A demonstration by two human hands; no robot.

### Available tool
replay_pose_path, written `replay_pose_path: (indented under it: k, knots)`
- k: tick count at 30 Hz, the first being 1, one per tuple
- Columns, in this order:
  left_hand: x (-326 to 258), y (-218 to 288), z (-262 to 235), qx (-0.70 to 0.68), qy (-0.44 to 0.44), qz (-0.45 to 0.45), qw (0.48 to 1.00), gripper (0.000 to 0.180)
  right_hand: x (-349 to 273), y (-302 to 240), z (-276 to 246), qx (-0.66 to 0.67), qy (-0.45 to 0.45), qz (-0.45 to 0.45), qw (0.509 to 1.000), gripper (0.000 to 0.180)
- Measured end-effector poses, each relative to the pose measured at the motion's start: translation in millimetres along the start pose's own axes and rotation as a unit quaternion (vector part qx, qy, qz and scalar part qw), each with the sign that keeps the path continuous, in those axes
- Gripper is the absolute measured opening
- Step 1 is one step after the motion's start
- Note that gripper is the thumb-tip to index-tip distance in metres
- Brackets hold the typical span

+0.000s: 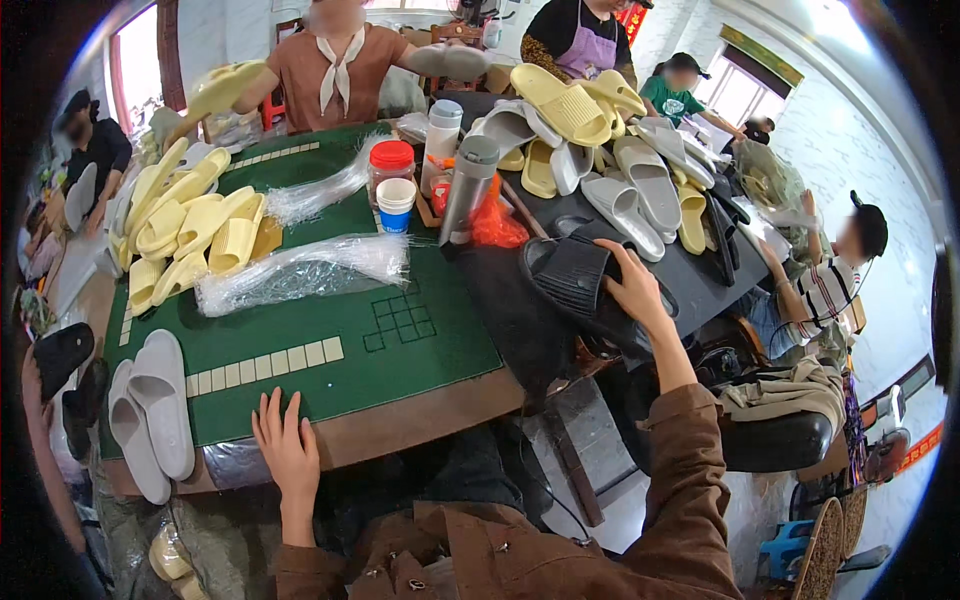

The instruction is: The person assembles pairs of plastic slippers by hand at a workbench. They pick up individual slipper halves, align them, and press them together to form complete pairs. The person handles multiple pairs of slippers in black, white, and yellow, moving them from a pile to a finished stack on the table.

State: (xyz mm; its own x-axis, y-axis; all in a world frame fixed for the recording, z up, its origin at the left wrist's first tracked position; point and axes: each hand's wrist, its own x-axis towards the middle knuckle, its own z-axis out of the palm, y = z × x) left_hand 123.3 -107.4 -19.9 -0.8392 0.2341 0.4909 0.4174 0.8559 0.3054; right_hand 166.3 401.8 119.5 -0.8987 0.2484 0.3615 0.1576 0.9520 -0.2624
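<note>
My left hand (287,440) lies flat with fingers apart on the near edge of the green table mat (440,350). Nothing is in it. Off to the right, my right hand (638,287) reaches over a black slide slipper (572,275) with a ribbed strap and grips it at its side. More black footwear lies partly under that hand, its shape hard to make out. A pair of grey slippers (165,405) leans together at the mat's left edge, to the left of my left hand.
Yellow slippers (195,225) are heaped at the mat's left. Clear plastic bags (310,275) lie mid-mat, near a paper cup (396,205), red-lidded jar (391,165) and grey thermos (470,190). Grey and yellow slippers (645,180) pile on the dark table. Several people work around; one opposite holds slippers.
</note>
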Motion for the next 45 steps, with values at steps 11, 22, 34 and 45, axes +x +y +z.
replay_pose_path:
  k: [11,22,34,45]
  knots:
    - [1,4,-2,0.001,0.010,-0.006,1.000,0.030,-15,-89,-2,0.101,0.040,-0.020,0.994,0.035]
    - [0,24,-20,-0.293,-0.001,-0.119,0.949,0.038,-38,-229,97,0.252,-0.042,-0.095,0.962,0.031]
    - [6,69,-28,-0.240,0.026,-0.037,0.970,0.056,-54,-202,116,0.382,-0.083,-0.026,0.920,0.058]
    - [30,74,-17,-0.053,-0.076,0.004,0.996,0.069,-67,-196,149,0.284,-0.065,-0.057,0.955,0.027]
